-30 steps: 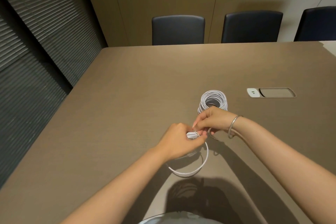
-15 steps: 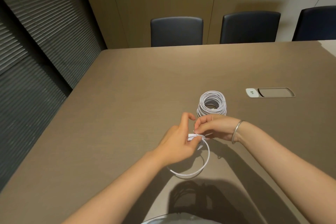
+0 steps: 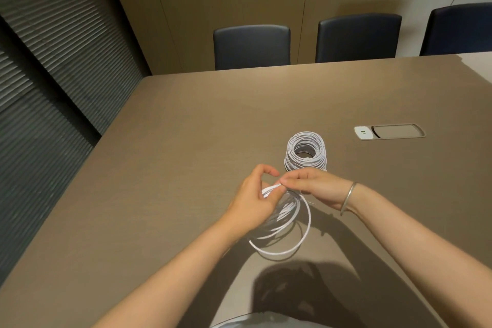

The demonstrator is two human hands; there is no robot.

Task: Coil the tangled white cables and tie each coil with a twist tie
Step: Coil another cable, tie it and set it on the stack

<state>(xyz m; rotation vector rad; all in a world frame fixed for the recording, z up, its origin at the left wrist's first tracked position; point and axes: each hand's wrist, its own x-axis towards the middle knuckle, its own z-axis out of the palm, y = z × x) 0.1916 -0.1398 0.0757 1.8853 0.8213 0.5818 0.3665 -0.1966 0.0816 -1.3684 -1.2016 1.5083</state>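
A loose white cable coil (image 3: 288,224) hangs between my hands just above the brown table (image 3: 173,154). My left hand (image 3: 255,201) grips the coil's top, its fingers wrapped round the bunched strands. My right hand (image 3: 316,188) pinches the same spot from the right with thumb and forefinger; a thin wire-like strand, possibly a twist tie, trails under it. The lower loops fan out and blur. Behind my hands stands a stack of finished white coils (image 3: 306,152).
A recessed power-socket panel (image 3: 390,131) sits in the table at the right. Three dark chairs (image 3: 251,46) line the far edge. A slatted dark wall runs along the left. A metal bangle (image 3: 348,198) is on my right wrist.
The coil's loops have spread and dropped lower and to the right. My left forefinger and thumb have opened upward while both hands stay at the coil's top.
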